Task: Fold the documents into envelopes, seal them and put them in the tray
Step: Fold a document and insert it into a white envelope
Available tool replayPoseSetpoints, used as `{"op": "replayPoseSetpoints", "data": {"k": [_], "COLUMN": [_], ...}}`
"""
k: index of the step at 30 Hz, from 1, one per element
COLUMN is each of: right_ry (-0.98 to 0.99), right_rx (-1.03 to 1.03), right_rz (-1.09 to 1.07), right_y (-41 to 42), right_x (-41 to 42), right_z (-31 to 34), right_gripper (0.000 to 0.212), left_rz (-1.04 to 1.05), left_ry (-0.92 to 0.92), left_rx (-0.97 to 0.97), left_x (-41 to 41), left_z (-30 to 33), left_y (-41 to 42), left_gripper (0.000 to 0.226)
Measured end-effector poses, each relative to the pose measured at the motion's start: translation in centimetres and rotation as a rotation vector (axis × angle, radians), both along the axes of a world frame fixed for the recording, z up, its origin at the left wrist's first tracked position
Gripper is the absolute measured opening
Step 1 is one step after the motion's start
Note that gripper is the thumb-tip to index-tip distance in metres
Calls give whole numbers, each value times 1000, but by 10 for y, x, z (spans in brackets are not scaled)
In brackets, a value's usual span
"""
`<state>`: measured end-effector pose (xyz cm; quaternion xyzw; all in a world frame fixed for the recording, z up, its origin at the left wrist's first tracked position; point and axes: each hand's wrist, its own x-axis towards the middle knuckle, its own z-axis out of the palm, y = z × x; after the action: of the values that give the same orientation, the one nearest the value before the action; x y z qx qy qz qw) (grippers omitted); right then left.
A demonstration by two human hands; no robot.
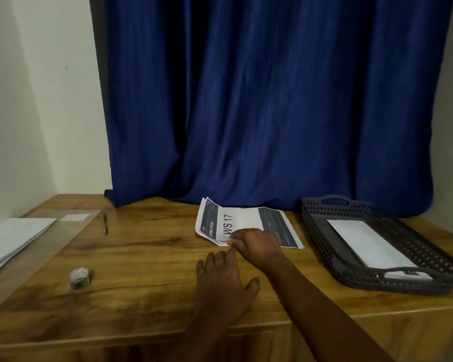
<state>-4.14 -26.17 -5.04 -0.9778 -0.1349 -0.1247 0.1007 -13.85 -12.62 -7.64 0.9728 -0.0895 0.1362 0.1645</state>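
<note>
Printed documents [243, 222] with dark panels and the text "WS 17" lie on the wooden table [147, 257] near the curtain. My right hand [256, 245] pinches the near edge of the top sheet. Just in front of the papers, my left hand [224, 283] rests flat on the table with its fingers spread and nothing in it. A dark perforated tray [322, 231] stands at the right and holds a white envelope [369, 242]. A stack of white envelopes [13, 236] lies at the far left.
A small roll of tape [79, 278] stands on the table at the front left. A pen [105, 222] lies further back, beside a clear plastic sleeve [71, 220]. A blue curtain [272, 100] hangs behind the table; a white wall is at the left.
</note>
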Motion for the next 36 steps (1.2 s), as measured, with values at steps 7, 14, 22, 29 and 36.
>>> {"op": "replayPoseSetpoints", "data": {"k": [7,14,22,29,36], "right_ry": [-177,-133,-276,-100,95], "right_rx": [-39,162,292,298,404], "right_rz": [-59,-78,119,268,260], "right_y": [1,0,25,57,61], "right_x": [3,-6,-112,-176,-171], "right_z": [-8,-7,8,-34,-18], "right_gripper": [32,26,22,39,61], "left_rz": [14,-1,67,65,-72], "left_ry": [-31,-35,-95,-133,-59], "left_rx": [-35,-370,-1319,-1096,-651], "left_x": [0,2,-39,-76,-78], "left_z": [0,4,18,31,30], "left_y": [0,7,89,162,163], "left_gripper": [90,92,28,22,33]}}
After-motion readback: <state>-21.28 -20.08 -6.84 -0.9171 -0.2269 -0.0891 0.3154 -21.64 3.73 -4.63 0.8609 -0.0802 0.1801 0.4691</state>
